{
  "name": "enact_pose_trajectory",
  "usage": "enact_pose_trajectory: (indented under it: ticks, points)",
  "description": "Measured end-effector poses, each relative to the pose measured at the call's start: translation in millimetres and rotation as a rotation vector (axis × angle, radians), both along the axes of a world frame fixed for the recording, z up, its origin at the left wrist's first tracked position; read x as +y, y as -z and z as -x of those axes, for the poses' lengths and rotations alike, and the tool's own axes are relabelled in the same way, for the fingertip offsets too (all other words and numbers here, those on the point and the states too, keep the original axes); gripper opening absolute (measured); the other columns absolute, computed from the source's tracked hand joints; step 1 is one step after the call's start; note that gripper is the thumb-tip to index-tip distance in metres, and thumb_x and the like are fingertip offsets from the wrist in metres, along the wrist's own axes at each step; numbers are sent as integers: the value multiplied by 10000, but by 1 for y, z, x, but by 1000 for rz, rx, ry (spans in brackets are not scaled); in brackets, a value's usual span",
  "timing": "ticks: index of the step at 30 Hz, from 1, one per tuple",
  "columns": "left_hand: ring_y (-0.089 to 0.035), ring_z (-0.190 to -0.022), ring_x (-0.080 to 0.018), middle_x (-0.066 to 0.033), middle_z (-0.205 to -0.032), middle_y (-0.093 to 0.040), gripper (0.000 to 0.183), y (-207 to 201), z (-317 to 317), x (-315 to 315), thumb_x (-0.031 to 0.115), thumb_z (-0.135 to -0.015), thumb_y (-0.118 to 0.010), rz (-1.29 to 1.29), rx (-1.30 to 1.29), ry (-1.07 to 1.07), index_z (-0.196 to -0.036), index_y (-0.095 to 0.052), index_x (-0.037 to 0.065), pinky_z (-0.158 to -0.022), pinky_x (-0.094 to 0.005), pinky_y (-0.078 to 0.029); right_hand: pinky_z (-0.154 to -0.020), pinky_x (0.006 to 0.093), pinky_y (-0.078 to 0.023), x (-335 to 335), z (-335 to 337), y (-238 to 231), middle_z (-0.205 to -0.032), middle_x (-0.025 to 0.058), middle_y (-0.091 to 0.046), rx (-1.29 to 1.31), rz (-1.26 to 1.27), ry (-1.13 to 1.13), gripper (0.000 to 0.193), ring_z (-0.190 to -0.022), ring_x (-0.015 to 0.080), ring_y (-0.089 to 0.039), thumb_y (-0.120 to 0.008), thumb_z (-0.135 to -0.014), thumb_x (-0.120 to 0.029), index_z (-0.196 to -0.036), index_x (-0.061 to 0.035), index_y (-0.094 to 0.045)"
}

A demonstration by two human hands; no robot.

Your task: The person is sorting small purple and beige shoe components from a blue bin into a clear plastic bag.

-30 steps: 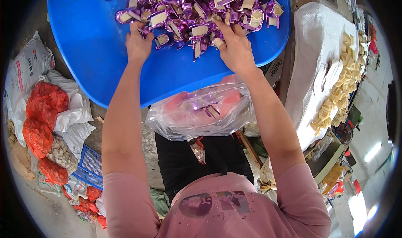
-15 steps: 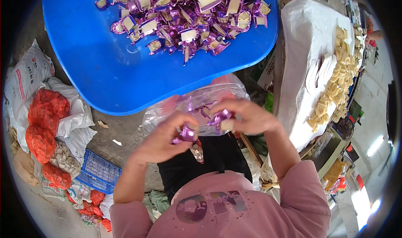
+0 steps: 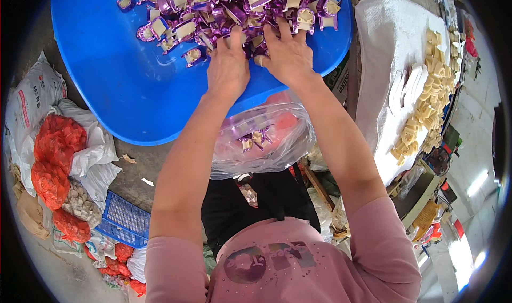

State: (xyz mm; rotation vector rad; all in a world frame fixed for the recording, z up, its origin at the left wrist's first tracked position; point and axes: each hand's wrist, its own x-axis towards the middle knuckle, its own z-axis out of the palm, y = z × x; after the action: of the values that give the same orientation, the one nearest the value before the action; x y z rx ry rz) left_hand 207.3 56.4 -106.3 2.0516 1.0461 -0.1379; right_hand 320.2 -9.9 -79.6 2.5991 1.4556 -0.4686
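Both my hands reach forward over a blue plastic tray (image 3: 117, 89), into a heap of shiny purple plastic pieces with cream-coloured inner sides (image 3: 186, 30). My left hand (image 3: 229, 71) lies at the near edge of the heap, its fingers stretched out and the tips among the pieces. To its right, my right hand (image 3: 289, 57) has its fingers spread over more of them, thumb out to the side. Neither hand visibly holds a piece, though some fingertips are partly hidden. Below the tray rim, a clear plastic bag (image 3: 288, 145) sits open against my lap, with several purple pieces (image 3: 257, 137) inside.
At right, a white woven sheet (image 3: 376, 41) bears cream-coloured plastic parts (image 3: 426, 108) and white gloves (image 3: 408, 87). Red bags (image 3: 58, 137), white sacks (image 3: 40, 97) and a blue plastic basket (image 3: 125, 215) stand on the floor at left.
Both hands have moved forward from above the clear bag to the heap in the tray. The purple pieces they held are out of them, and purple pieces lie in the bag.
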Motion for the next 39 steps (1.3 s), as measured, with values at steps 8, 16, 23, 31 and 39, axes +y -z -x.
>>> enact_pose_trajectory:
  ticks: [8, 16, 23, 31, 39]
  points:
    - [-619, -666, -138, -78, -1017, -629, 418, -9, 46, 25, -15, -855, -524, 652, -379, -366, -1252, -523, 116, -463, -229, -435, -661, 260, -488, -27, -22, 6, -851, 47, -643, 556, -456, 470, 126, -704, 142, -600, -639, -815, -86, -912, -5, -638]
    - [-522, -522, -101, -76, -851, -647, 209, -5, 80, 34, 25, -868, -545, 1218, -712, -946, -1067, -608, 43, -395, -198, -306, -823, 400, -490, -14, -7, -8, -1006, 104, -615, 332, -23, 116, 301, -959, 278, -611, -636, -779, -172, -1075, -122, -620]
    - [-455, -486, -42, -42, -834, -627, 312, -16, 79, 41, 65, -874, -574, 1091, -534, -890, -1185, -547, 52, -361, -187, -261, -775, 371, -510, -8, -14, -16, -1020, 113, -649, 423, 38, 230, 340, -875, 262, -650, -572, -832, -161, -1165, -92, -574]
    - [-510, -605, -37, 15, -909, -588, 307, -26, 88, 29, 42, -915, -523, 1138, -765, -1029, -1215, -538, 106, -433, -189, -349, -771, 264, -510, -37, -18, -30, -1001, 132, -636, 998, -591, 753, 286, -895, 157, -623, -479, -870, 33, -1142, 3, -559]
    - [-535, -610, -47, -60, -1001, -616, 276, -34, 76, 9, 83, -924, -539, 1160, -829, -929, -1198, -532, 118, -374, -168, -311, -802, 343, -480, -33, 48, -50, -888, 114, -656, 1077, -303, 231, 467, -833, 248, -640, -500, -783, 11, -1240, -75, -540]
